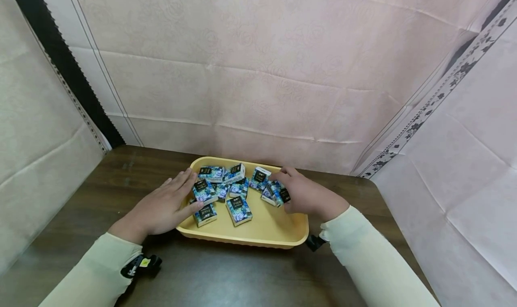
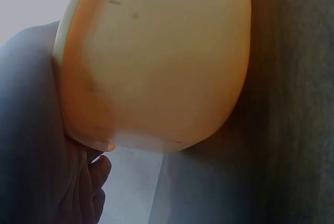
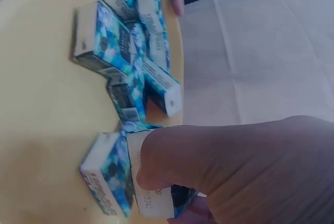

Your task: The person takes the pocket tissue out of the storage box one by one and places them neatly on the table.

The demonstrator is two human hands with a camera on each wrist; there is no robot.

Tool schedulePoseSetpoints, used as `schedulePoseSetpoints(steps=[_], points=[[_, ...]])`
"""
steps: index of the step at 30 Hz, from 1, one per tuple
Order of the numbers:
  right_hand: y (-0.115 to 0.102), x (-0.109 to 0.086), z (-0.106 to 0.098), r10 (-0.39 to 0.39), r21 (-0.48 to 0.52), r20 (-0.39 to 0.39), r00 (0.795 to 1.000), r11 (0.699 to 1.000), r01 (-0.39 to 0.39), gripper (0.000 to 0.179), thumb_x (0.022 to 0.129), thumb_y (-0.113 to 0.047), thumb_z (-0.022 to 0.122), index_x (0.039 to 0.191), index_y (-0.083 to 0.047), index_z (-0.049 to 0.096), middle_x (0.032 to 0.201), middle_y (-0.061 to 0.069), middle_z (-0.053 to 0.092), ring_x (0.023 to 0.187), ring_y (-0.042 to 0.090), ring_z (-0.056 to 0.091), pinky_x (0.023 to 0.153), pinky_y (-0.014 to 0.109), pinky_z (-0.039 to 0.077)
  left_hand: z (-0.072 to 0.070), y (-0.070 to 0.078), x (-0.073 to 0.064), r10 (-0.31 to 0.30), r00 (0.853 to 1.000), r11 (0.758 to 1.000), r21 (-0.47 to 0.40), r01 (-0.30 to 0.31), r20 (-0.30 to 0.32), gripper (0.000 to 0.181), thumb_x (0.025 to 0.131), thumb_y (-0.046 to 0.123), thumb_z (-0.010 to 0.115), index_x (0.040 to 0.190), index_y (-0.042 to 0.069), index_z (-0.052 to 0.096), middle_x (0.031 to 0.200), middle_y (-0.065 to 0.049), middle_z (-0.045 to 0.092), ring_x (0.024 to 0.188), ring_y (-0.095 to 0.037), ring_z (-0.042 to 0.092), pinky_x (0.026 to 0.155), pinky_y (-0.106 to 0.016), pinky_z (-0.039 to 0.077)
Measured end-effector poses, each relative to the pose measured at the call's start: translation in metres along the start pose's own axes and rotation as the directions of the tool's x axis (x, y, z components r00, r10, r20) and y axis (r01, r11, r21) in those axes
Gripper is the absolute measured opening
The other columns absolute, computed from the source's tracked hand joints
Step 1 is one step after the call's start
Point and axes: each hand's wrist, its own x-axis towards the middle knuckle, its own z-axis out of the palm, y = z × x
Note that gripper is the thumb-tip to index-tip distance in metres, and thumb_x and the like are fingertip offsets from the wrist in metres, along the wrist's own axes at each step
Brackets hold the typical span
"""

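Note:
A shallow yellow tray [image 1: 270, 228] holds several small blue floral boxes with black labels. My left hand [image 1: 165, 208] rests on the tray's left rim, fingers extended, its thumb reaching over a box [image 1: 206, 213] at the near left. Toward the tray's right side, my right hand [image 1: 308, 195] pinches one small box [image 1: 281, 193] between thumb and fingers. In the right wrist view, the thumb presses the pale side of that held box [image 3: 151, 200], which stands tilted against another box [image 3: 108, 174]. Only the tray's outside [image 2: 167, 62] shows in the left wrist view, not its contents.
Under the tray is a dark brown wooden table [image 1: 226, 271]. Pale patterned cloth [image 1: 250, 73] hangs behind it and along both sides. Another box [image 1: 239, 209] lies apart near the middle of the tray, and more cluster at its back left.

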Motion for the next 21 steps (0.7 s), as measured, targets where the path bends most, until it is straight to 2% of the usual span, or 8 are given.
schedulePoseSetpoints(steps=[4,9,13,17,21], points=[[0.007,-0.008,-0.010,0.006,0.021,-0.025,1.000,1.000,-0.006,0.082,0.091,-0.012,0.089,0.164,-0.025,0.054,0.166,0.011,0.042,0.135,0.027,0.062,0.105,0.046,0.062,0.000,0.000,0.000,-0.001,1.000,1.000,0.003,0.001,0.000,0.099,0.113,0.079,0.036,0.182,0.013,0.013,0.191,-0.013,0.007,0.177,-0.042,0.013,0.141,-0.067,0.018],[0.020,-0.015,-0.019,0.041,0.020,-0.060,0.997,0.999,-0.039,0.082,0.092,-0.015,0.090,0.165,-0.021,0.052,0.167,0.013,0.042,0.132,0.028,0.064,0.104,0.048,0.063,0.001,-0.001,0.000,-0.004,1.000,1.000,0.006,0.004,0.002,0.099,0.112,0.079,0.036,0.182,0.013,0.012,0.191,-0.013,0.007,0.177,-0.042,0.012,0.141,-0.067,0.018],[0.028,-0.018,-0.021,0.086,0.019,-0.069,0.994,0.996,-0.085,0.085,0.092,-0.017,0.089,0.167,-0.020,0.050,0.169,0.015,0.040,0.133,0.032,0.063,0.106,0.051,0.062,0.001,-0.001,0.000,-0.006,1.000,1.000,0.005,0.006,0.004,0.099,0.112,0.080,0.035,0.182,0.014,0.012,0.191,-0.012,0.006,0.177,-0.042,0.012,0.141,-0.066,0.018],[0.037,-0.021,-0.021,0.117,0.015,-0.079,0.990,0.993,-0.116,0.085,0.091,-0.019,0.091,0.166,-0.018,0.051,0.169,0.017,0.041,0.141,0.036,0.059,0.113,0.056,0.060,0.002,-0.001,0.000,-0.006,1.000,1.000,0.005,0.006,0.006,0.099,0.112,0.080,0.035,0.182,0.014,0.012,0.191,-0.012,0.005,0.177,-0.041,0.012,0.141,-0.066,0.018],[0.049,-0.025,-0.019,0.113,0.020,-0.099,0.989,0.994,-0.111,0.084,0.089,-0.017,0.092,0.164,-0.014,0.054,0.168,0.019,0.043,0.142,0.037,0.058,0.114,0.057,0.059,0.001,0.000,0.000,-0.008,1.000,1.000,0.005,0.008,0.007,0.100,0.111,0.081,0.034,0.182,0.014,0.011,0.191,-0.012,0.005,0.177,-0.041,0.011,0.141,-0.066,0.018]])
